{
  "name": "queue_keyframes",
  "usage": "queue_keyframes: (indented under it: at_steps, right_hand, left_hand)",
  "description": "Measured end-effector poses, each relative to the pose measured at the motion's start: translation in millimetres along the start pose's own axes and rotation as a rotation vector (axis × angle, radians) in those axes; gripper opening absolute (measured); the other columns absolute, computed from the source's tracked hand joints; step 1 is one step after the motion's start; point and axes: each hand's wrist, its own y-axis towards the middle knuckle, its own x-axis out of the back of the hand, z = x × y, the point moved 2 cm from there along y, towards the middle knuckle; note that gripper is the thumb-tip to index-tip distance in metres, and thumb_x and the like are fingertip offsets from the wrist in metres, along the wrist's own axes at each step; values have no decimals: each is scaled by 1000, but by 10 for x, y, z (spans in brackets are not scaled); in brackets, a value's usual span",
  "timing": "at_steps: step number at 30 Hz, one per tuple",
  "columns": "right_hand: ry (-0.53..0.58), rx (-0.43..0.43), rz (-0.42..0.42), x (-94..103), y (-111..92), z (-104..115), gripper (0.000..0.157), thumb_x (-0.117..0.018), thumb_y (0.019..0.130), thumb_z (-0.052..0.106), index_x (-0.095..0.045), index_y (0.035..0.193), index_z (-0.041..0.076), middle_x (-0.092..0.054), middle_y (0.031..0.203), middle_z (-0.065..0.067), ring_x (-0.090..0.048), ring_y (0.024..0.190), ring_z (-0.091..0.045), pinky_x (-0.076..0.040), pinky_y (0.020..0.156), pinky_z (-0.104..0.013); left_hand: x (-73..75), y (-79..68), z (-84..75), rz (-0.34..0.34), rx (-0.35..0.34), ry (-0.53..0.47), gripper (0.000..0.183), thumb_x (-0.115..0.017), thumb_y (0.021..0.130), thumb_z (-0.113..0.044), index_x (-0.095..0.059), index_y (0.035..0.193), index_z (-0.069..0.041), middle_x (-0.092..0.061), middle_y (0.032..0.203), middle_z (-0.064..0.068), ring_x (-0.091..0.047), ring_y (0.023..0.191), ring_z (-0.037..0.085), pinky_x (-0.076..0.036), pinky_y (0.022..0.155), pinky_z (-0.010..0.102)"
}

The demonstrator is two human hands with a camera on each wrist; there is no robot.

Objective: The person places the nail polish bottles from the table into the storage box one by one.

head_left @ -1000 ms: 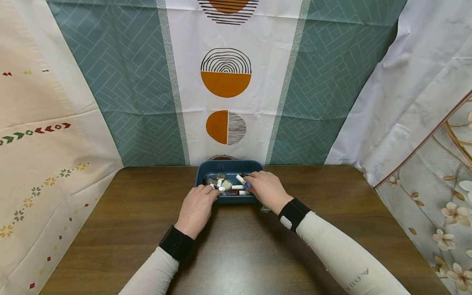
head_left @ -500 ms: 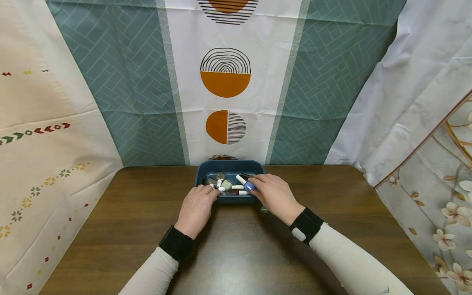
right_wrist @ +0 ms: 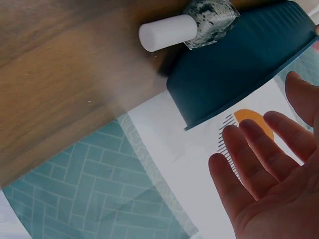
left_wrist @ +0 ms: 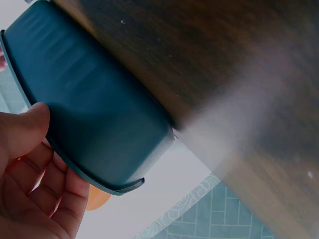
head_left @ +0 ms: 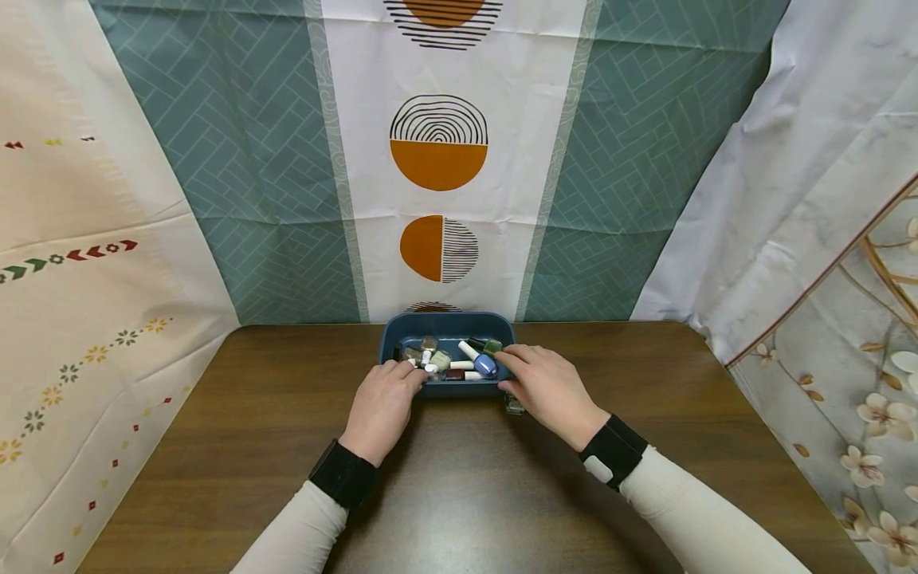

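Note:
A dark blue plastic bin (head_left: 459,388) stands at the back of the table with several nail polish bottles inside. My left hand (head_left: 383,406) grips its front left rim; in the left wrist view the thumb (left_wrist: 30,127) lies on the outer wall and the fingers go over the rim. At the bin's right end is my right hand (head_left: 548,391), fingers spread and holding nothing. Just left of its fingertips lie a blue nail polish bottle (head_left: 485,365) and a green one (head_left: 492,347). A speckled nail polish bottle (right_wrist: 212,22) with a white cap lies outside against the bin.
The wooden table (head_left: 459,478) reaches back to a hanging patterned cloth (head_left: 287,159) right behind the bin. More cloth hangs at the left (head_left: 107,279) and the right (head_left: 789,239).
My right hand has drawn back to the right, off the blue nail polish bottle, which now shows in full with the green one beside it. The left hand has stayed on the rim.

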Motion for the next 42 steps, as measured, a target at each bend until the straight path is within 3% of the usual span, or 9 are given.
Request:
queue_keyframes:
  at_steps: [16,23,42]
  right_hand:
    - [-25,-14,23,73,-255,-107,52,-74,89,37,-64,134,13,-63,128,-5,-61,114,-22,-47,96,-38]
    - [-24,-17,12,77,-341,-136,52,-76,86,36,-66,131,12,-65,123,-4,-62,110,-22,-50,92,-39]
    - [3,-81,97,-55,-513,-186,53,-81,81,38,-69,126,13,-67,116,-1,-64,100,-18,-53,85,-38]
  left_hand:
    - [-13,0,0,8,7,17,18,-69,92,-10,-75,109,-13,-66,98,0,-57,91,18,-45,82,31]
    - [-11,2,0,12,5,16,18,-69,92,-10,-75,109,-13,-66,98,-1,-57,91,18,-45,82,31]
    - [-17,7,10,15,4,15,18,-70,92,-11,-75,108,-12,-66,98,0,-58,92,18,-46,83,32]
